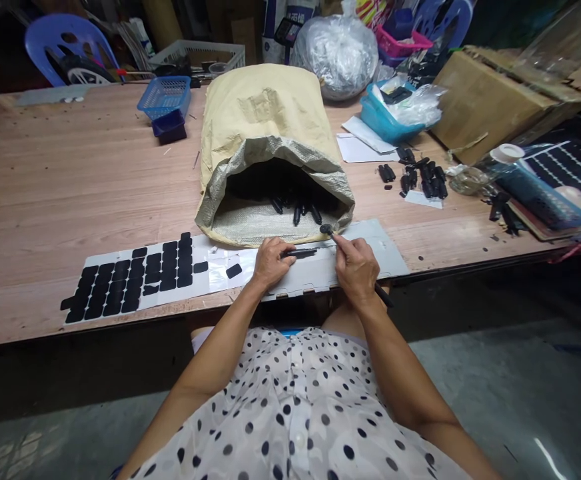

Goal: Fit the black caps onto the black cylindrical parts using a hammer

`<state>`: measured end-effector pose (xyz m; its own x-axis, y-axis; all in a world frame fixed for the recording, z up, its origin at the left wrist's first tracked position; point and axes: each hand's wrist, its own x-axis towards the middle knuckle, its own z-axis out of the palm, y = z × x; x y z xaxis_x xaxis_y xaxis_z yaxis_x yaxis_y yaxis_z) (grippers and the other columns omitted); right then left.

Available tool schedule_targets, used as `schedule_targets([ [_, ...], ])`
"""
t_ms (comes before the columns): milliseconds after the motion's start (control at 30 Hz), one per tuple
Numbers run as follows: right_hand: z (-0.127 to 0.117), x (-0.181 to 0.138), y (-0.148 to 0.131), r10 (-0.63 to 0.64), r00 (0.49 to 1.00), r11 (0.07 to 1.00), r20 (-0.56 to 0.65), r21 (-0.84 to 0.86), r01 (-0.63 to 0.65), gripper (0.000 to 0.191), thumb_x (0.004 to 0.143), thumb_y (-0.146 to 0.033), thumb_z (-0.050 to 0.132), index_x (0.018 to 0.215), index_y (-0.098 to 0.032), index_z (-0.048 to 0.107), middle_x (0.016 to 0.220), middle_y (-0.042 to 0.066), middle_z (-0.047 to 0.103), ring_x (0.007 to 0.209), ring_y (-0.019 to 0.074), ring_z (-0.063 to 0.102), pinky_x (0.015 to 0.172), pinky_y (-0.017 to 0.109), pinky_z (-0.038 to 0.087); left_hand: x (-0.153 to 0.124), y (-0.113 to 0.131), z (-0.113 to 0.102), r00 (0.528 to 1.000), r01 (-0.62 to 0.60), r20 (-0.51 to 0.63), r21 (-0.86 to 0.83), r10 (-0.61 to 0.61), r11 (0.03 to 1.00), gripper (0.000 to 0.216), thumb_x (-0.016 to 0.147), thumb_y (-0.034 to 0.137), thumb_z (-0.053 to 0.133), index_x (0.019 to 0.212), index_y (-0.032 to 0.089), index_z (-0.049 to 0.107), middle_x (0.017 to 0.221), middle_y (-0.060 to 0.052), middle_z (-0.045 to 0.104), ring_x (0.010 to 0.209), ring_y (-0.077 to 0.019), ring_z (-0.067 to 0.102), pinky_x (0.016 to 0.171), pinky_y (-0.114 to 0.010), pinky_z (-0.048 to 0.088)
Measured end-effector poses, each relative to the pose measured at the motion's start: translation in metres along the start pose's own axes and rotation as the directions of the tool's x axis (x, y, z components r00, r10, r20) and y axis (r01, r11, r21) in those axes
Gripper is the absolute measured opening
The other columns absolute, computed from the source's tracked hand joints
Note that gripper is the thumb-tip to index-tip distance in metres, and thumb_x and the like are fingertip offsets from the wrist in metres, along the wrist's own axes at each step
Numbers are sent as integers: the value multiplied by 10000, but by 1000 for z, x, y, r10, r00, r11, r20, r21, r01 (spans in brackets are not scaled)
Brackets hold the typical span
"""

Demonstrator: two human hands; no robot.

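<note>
My left hand (272,260) is closed on a slim black rod-like piece (302,253), pressing it on a flat grey-white board (385,252) at the table's front edge. My right hand (356,267) grips the black handle of a small hammer (326,229); its rounded dark head is raised above the board, apart from the black piece. Just beyond both hands lies a large cream woven sack (265,113), its mouth facing me. Several small black cylindrical parts (297,215) rest inside the mouth; deeper in, it is too dark to see.
Left of my hands lies a sheet of black stickers (115,287), with a loose black sticker (234,271). More black parts (428,177) are heaped at right. Behind stand a blue basket (165,95), a teal basin (385,120), a cardboard box (490,100) and a stuffed plastic bag (338,53).
</note>
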<state>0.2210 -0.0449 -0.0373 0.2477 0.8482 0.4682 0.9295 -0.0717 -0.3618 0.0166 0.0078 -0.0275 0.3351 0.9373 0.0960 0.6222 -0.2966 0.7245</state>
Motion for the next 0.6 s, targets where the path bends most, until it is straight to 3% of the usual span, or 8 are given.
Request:
schedule_targets([
  [233, 14, -3, -1, -31, 999, 988, 40, -149, 36, 332, 929, -159, 536, 1136, -278, 766, 886, 69, 536, 815, 205, 410, 685, 307, 275, -2, -3, 0, 1000, 5, 4, -22, -5, 1000, 264, 788, 144, 703, 1009, 248, 804, 931, -36, 695, 978, -252, 567, 907, -414, 500],
  [600, 15, -6, -7, -9, 1000, 984, 17, -177, 12, 311, 957, -188, 514, 1125, -275, 761, 878, 68, 537, 827, 209, 393, 692, 318, 244, -5, -8, 0, 1000, -27, 6, -20, 27, 999, 221, 837, 197, 696, 1020, 251, 808, 925, -41, 690, 968, -248, 560, 930, -429, 491],
])
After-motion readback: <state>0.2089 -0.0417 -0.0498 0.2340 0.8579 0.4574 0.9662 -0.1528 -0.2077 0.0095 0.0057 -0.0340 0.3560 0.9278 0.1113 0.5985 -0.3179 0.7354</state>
